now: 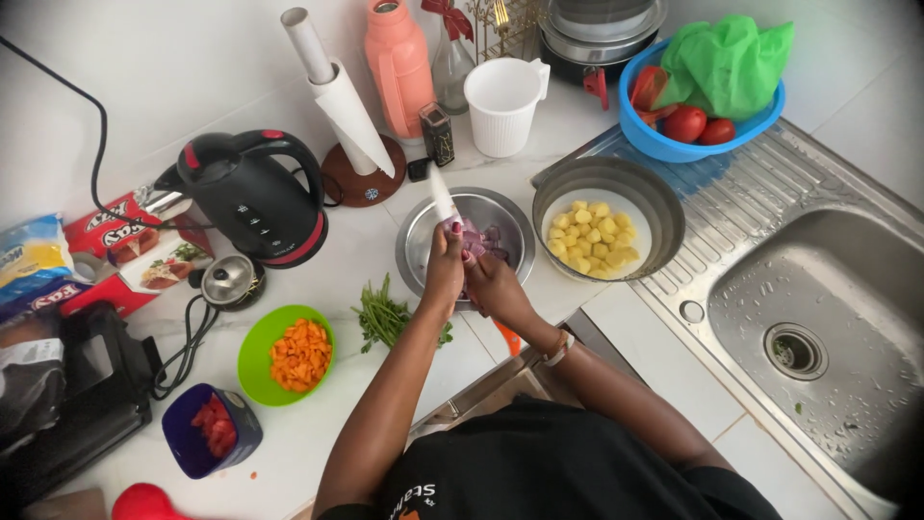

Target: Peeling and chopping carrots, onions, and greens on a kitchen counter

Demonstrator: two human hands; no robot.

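- White tiled counter [318, 433] runs beside a steel sink [818, 318], seen from above the person's own arms.
- Left hand [445, 265] is clenched around a knife [441, 193], its pale blade pointing away from the fingers, up over the steel bowl [416, 241].
- Right hand [486, 279] is curled just beside the left; it seems to grip a piece of onion, but the fingers hide it, so I cannot tell for sure.
- Purple onion pieces [481, 239] lie in that bowl, just beyond the fingertips.
- Already cut, by the look of it: yellow potato cubes [592, 236] in a grey bowl to the right of the fingers, carrot bits [300, 354] in a green bowl [252, 361] to their left and nearer the body, red pieces [214, 424] in a blue cup further left.
- Looking untouched: green herbs [380, 316] on the counter just left of the wrists, whole tomatoes [698, 123] in a blue basin [664, 144] well beyond the fingers to the right.
- Onion cutting looks partway done; only a small heap is in the bowl.
- Black kettle [252, 197] stands to the far left of the hands.
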